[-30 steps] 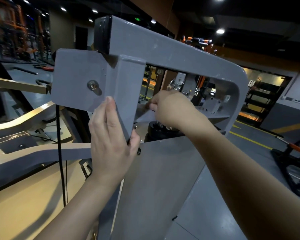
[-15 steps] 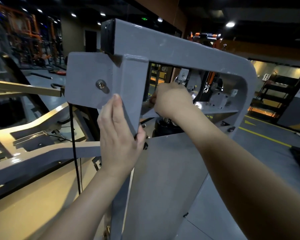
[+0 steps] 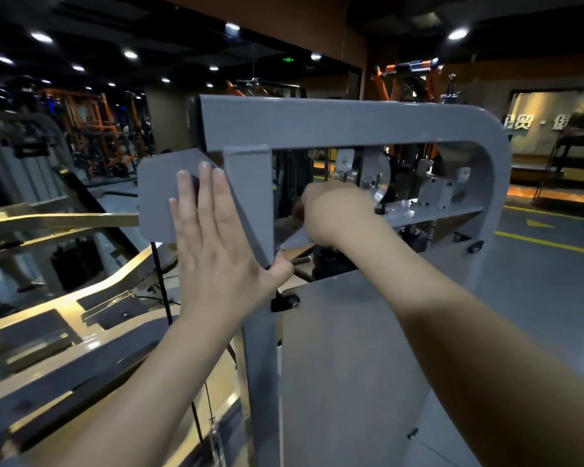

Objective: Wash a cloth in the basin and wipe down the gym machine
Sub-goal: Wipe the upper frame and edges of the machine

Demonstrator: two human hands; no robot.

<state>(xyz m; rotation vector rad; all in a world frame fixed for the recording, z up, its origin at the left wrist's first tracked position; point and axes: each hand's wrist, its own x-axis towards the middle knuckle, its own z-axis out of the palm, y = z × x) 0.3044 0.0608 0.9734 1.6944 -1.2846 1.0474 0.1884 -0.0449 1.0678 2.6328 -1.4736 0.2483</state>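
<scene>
While my left hand (image 3: pixel 216 237) lies flat with straight fingers on the upright post (image 3: pixel 250 203) of the grey machine frame (image 3: pixel 351 123), my right hand (image 3: pixel 334 210) reaches inside the frame, right of the post, fingers curled. I cannot tell whether it grips the cloth; no cloth is clearly visible.

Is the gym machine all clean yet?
Not yet. No basin shows here, so the washing looks done. The right hand is wiping inside the grey frame with a grey cloth, while the left hand rests flat on the plate. The lower panel remains.
</scene>
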